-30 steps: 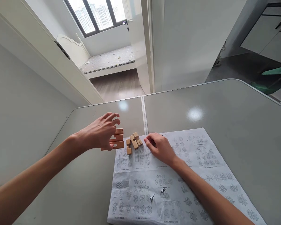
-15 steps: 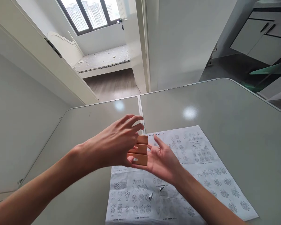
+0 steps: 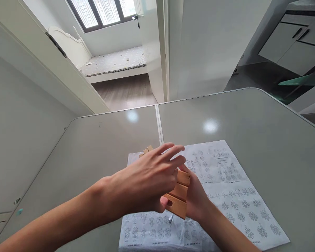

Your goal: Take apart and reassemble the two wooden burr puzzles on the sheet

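Note:
A block of orange-brown wooden bars (image 3: 180, 191), three showing side by side, is tilted between my hands over the printed sheet. The lowest bar has a small oval hole. My left hand (image 3: 149, 178) lies across the top of the block, its thumb at the lower bar near that hole and its upper fingers bent loosely in the air. From the right, my right hand (image 3: 198, 197) holds the block along its side and underneath, most of its fingers hidden. Paler wooden ends (image 3: 147, 149) stick out beyond my left hand; whether they join the block is hidden.
The large paper sheet (image 3: 241, 189) with rows of line drawings lies on the grey-green table (image 3: 115, 136). A small silvery scrap (image 3: 170, 219) rests on it below the block. Beyond the table are a doorway, a bed (image 3: 118, 61) and a cabinet (image 3: 286, 43).
Both hands and the block have moved right and closer to me, and the block has tilted. The paler wooden ends have come into view. One of the two silvery scraps is now hidden.

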Motion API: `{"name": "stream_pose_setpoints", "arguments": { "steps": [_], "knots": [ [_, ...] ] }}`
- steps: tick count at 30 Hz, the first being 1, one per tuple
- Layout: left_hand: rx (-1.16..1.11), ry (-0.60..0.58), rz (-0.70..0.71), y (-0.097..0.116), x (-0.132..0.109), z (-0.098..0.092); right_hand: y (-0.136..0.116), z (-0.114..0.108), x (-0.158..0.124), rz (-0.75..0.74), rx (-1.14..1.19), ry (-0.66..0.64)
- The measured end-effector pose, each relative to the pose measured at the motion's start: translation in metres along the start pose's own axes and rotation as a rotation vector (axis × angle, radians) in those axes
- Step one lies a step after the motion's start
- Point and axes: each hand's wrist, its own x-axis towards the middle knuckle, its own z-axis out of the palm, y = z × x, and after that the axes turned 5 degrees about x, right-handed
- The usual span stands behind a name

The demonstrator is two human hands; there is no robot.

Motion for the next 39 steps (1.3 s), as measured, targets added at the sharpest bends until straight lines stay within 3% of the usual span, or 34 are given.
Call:
{"name": "stream_pose_setpoints", "arguments": {
  "steps": [6,11,17,24,31,35,39],
  "knots": [
    [-0.168,0.096,-0.015,-0.006,-0.006,0.013,0.003,-0.01,-0.007,-0.021,-0.036,-0.097],
    [-0.323,0.136,-0.182,-0.018,-0.014,0.027,0.006,0.0,-0.015,-0.06,-0.043,-0.176],
    [-0.632,-0.012,-0.277,-0.023,-0.021,0.049,0.01,-0.005,-0.014,-0.06,-0.097,-0.142],
    [-0.85,-0.042,-0.446,-0.025,-0.033,0.07,0.016,-0.003,-0.008,-0.035,-0.18,-0.112],
    [-0.901,0.092,-0.525,-0.029,-0.049,0.084,0.018,-0.003,-0.007,-0.028,-0.165,-0.129],
    [-1.012,0.21,-0.684,-0.03,-0.054,0.092,0.017,0.0,-0.008,-0.018,-0.177,-0.017],
    [-1.1,0.377,-0.796,-0.027,-0.052,0.096,0.014,0.004,-0.01,-0.053,-0.345,0.099]
  ]
}}
